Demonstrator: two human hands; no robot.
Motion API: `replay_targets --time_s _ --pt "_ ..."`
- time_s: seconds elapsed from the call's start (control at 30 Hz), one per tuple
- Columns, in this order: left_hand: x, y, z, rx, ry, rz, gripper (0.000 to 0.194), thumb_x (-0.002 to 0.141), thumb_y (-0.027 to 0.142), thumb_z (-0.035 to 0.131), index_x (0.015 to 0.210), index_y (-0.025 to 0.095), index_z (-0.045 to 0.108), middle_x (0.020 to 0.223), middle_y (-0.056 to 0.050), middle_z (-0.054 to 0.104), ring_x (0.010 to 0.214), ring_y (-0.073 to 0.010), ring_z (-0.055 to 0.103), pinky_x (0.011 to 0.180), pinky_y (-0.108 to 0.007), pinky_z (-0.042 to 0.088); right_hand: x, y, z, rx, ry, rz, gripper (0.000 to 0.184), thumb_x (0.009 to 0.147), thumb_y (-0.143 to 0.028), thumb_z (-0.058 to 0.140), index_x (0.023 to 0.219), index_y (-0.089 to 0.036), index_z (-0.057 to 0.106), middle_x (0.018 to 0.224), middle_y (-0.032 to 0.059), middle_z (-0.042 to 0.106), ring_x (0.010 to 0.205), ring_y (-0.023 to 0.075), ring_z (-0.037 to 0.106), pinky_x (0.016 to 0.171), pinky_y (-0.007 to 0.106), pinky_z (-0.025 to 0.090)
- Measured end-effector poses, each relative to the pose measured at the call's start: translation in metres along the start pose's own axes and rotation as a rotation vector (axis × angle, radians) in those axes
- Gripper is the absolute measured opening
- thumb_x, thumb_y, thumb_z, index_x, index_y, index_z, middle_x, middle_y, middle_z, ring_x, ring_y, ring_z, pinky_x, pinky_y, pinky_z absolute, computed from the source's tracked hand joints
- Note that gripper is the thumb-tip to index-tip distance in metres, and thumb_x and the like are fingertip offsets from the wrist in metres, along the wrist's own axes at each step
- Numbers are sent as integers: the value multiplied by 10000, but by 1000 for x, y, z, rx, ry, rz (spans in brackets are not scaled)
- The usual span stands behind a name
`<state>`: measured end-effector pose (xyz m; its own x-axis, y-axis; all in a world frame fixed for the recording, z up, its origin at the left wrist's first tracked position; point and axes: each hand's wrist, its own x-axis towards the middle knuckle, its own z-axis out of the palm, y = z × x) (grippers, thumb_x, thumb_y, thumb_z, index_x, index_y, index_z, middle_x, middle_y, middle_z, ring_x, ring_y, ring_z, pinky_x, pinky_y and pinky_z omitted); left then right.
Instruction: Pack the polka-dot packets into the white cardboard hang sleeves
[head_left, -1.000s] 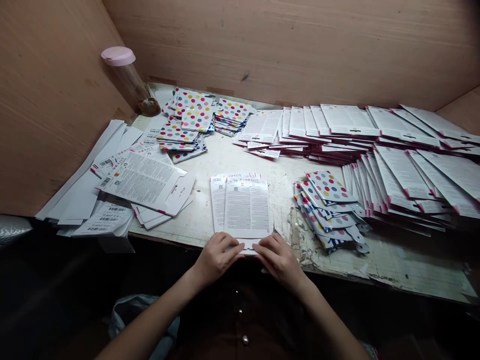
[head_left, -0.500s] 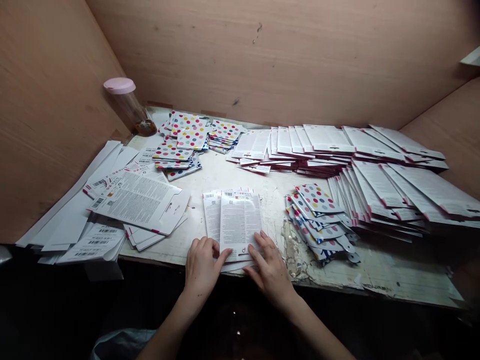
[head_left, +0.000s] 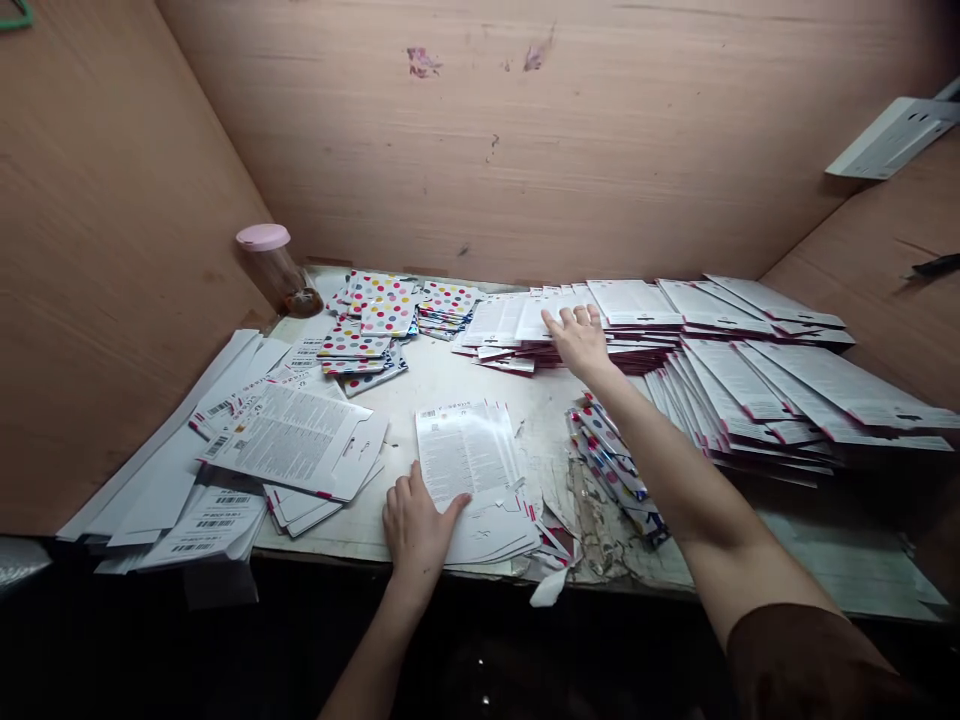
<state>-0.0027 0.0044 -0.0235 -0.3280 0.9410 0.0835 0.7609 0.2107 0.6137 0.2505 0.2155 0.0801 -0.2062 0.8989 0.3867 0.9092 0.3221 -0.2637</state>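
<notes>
Clock directions here are from the small stack of printed instruction cards in the middle of the table, with 12 toward the far wall. That stack sits a bit skewed and fanned near the bottom, and the fine print is too small to read.

The left hand is at 6, lying flat with its fingers spread and its thumb across the cards, not pinching anything. The right hand is at about 1, well apart from the left, palm down with open fingers on a low pile of white cards with maroon edges. I can't see anything gripped in it, and its fingers hide part of that pile.

The right forearm cuts across a fanned stack of polka-dot cards at about 3, so most of that stack is hidden. Farther out at 2 to 3 are long rows of white cards, with their right ends running close to the edge of the shot. More polka-dot cards sit at about 11, and a pink-lidded plastic jar stands behind them against the wall. Barcoded white sheets are piled at 9. Torn paper scraps hang off the worn table edge at 5, and a brown sleeve fills the lower right.
</notes>
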Motion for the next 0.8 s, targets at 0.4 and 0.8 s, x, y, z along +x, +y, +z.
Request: replay_targets --time_s 0.4,0.8 --pt "-11 13 -17 -1140 -16 -198 421 947 438 469 1312 236 411 1257 -110 621 1101 -239 641 904 -381 542 -215 -127 0 1630 -376 734 465 825 -510 673 1133 -165 624 1061 123 699 920 230 696 839 389 543" --pt "-59 16 -2 -1011 -362 44 464 948 367 500 1387 238 421 1335 -112 583 1244 -268 550 1100 -477 395 -217 -146 22 2029 -96 968 335 686 -404 826 832 -144 675 773 34 690 761 170 648 732 286 508"
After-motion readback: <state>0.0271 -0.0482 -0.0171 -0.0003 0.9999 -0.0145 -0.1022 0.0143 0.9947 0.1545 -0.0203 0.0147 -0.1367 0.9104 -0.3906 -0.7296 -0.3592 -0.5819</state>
